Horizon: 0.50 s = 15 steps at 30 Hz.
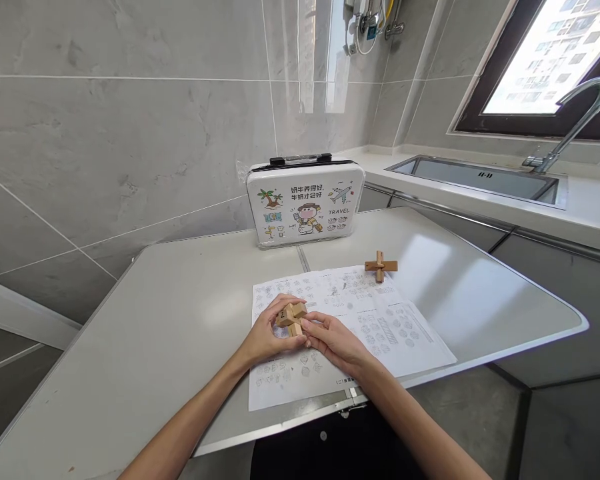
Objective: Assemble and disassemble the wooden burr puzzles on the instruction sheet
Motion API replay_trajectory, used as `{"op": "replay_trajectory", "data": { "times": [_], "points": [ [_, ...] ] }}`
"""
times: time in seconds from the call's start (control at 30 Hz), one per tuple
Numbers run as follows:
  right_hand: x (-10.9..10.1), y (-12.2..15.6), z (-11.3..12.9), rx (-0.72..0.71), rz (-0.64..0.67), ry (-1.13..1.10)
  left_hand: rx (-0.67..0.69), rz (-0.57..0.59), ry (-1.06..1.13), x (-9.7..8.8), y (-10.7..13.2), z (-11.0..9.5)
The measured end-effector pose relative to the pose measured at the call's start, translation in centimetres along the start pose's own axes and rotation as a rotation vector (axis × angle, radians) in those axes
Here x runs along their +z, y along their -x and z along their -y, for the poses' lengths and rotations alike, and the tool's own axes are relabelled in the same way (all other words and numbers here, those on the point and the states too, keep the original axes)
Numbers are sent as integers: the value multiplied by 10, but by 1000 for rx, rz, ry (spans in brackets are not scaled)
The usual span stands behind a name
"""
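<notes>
My left hand [269,335] and right hand [337,339]: fingers grasping one wooden block assembly [297,311] over the printed sheet [415,360]; uneven pressure could work a piece loose. Hidden behind my fingers: its lower side, some joints. Beyond: sheet print, too small to read, and a wooden cross [379,266] at the far edge.

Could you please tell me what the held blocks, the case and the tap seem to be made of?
Blocks: wood, apparently smooth and unvarnished, judging by the pale tan colour. Case: probably hard plastic, smooth white, given its rigid shape and rounded corners. Tap: metal, likely chromed, from its bright silvery shine.
</notes>
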State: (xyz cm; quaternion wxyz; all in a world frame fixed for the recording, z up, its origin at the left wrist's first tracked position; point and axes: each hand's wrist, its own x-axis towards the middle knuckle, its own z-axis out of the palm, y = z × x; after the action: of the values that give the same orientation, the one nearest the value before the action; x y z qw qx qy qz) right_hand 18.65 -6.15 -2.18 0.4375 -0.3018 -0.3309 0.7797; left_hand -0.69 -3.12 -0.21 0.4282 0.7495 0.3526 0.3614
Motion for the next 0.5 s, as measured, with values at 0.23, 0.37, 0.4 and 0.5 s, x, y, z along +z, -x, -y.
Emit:
{"op": "replay_trajectory", "data": {
  "times": [0.23, 0.37, 0.4, 0.5],
  "points": [
    [3, 4, 4, -152, -133, 313, -92, 46, 48, 4, 3, -8],
    [3, 6, 7, -331, -180, 607, -72, 46, -4, 7, 3, -11],
    [2, 6, 7, -368, -174, 680, -60, 47, -20, 7, 4, -11],
    [1, 7, 8, -461, -176, 904, -18, 51, -80, 7, 4, -9]
  ]
}}
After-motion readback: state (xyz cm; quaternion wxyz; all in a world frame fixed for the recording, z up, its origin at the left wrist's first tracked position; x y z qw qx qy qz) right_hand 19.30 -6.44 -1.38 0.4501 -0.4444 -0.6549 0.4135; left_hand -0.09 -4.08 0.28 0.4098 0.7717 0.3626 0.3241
